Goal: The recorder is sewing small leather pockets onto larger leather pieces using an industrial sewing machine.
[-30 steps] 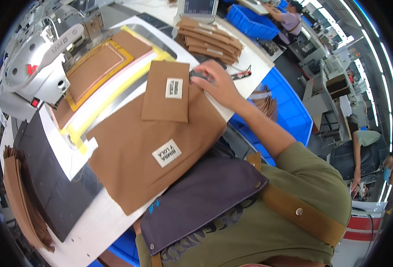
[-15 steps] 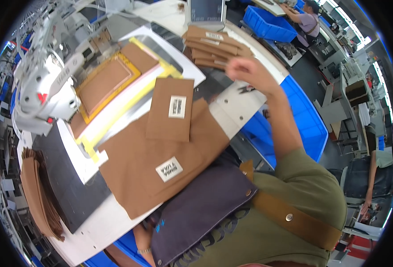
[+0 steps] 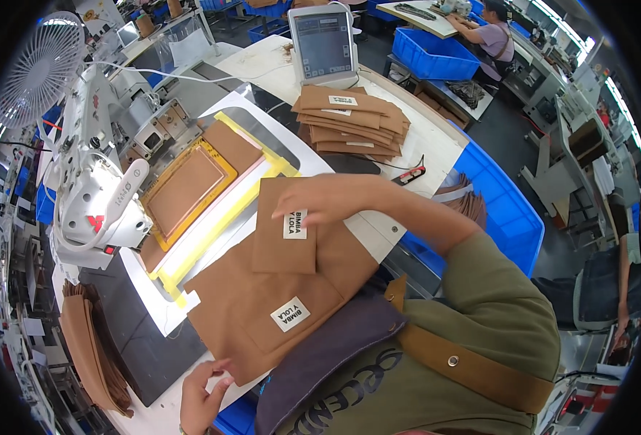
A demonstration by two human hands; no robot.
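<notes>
My right hand (image 3: 320, 199) hovers over or touches a small brown rectangular fabric piece (image 3: 284, 256) with a white label, its loosely bent fingers apart and slightly blurred. That piece lies on a larger brown fabric (image 3: 342, 272), also labelled. At the larger fabric’s lower left corner is my left hand (image 3: 207, 388), thumb and fingers apart, fingertips at the edge. Left of both pieces, a yellow frame (image 3: 226, 170) sits on a taped white template (image 3: 150, 297) with brown fabric inside, beside a white sewing machine (image 3: 92, 210). Black-and-red snips (image 3: 411, 176) lie right of my right hand.
Stacked labelled brown pieces (image 3: 353, 127) lie beyond my hands, below a screen device (image 3: 324, 43). Folded fabric (image 3: 88, 348) is at left, a blue bin (image 3: 509, 225) at right, a fan (image 3: 38, 69) at top left. Two other people (image 3: 494, 47) (image 3: 621, 290) sit at right.
My right hand has left the snips, risen and swung back over the small piece. My left hand has come into view at the large fabric’s corner. The view has shifted.
</notes>
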